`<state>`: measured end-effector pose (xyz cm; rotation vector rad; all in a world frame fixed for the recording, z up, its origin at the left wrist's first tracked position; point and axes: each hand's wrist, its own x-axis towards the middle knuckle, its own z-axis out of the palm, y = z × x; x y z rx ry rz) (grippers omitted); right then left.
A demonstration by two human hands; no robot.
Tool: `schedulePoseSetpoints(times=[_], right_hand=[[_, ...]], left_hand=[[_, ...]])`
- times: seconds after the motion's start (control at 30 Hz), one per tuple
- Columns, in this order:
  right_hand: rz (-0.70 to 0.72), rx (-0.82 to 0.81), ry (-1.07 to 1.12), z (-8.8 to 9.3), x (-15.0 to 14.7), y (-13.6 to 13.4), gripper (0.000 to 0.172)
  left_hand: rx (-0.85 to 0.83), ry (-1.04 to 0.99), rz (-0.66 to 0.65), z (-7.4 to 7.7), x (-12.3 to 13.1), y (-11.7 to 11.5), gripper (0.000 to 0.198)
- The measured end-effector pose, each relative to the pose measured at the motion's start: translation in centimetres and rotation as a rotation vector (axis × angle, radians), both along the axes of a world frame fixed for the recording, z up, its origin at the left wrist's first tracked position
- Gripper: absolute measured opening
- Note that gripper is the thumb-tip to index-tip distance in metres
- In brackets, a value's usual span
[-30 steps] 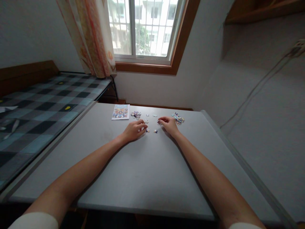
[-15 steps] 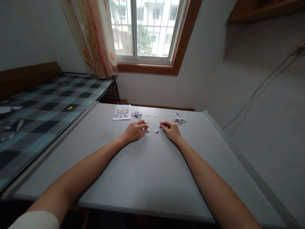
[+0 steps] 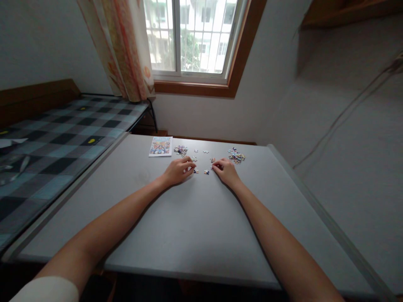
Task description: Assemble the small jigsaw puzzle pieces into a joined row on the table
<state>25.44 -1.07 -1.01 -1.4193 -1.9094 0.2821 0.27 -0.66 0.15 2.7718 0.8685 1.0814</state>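
My left hand (image 3: 180, 170) rests on the table with its fingers curled and closed at a small puzzle piece (image 3: 196, 171), which they partly hide. Across from it, my right hand (image 3: 226, 170) pinches a puzzle piece (image 3: 212, 168) at the tabletop, mostly covered by the fingertips. Between the hands lies a dark-and-yellow puzzle piece (image 3: 206, 172). Just beyond them are a pale puzzle piece (image 3: 194, 159) on the left and an orange-brown puzzle piece (image 3: 213, 160) on the right. Farther back, two more pieces (image 3: 205, 152) lie apart.
A puzzle pile (image 3: 180, 150) lies behind my left hand, and another pile (image 3: 236, 156) is at the back right. A picture sheet (image 3: 160, 146) lies at the back left of the grey table (image 3: 176, 235). A checkered bed (image 3: 63, 155) adjoins its left side.
My right hand has shifted slightly toward me, showing more of the orange-brown piece beyond it. The left hand stays almost still, and the view has tilted a little.
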Motion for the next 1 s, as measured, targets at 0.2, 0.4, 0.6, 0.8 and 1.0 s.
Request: schedulePoseSetpoints(times=[0.2, 0.4, 0.6, 0.8, 1.0], right_hand=[[-0.043, 0.001, 0.037, -0.2, 0.2, 0.0, 0.016], [-0.069, 0.054, -0.065, -0.1, 0.9, 0.1, 0.02], [-0.017, 0.102, -0.08, -0.4, 0.9, 0.1, 0.022], [0.031, 0.091, -0.207, -0.8, 0.7, 0.0, 0.028], [0.014, 0.07, -0.229, -0.7, 0.6, -0.1, 0.031]], left_hand=[[0.0, -0.011, -0.007, 0.0, 0.0, 0.0, 0.018], [-0.012, -0.007, 0.001, 0.0, 0.0, 0.0, 0.018], [-0.009, -0.013, -0.005, 0.0, 0.0, 0.0, 0.018], [-0.003, -0.017, -0.017, -0.1, 0.0, 0.1, 0.018], [-0.002, -0.023, -0.018, -0.2, 0.0, 0.2, 0.017]])
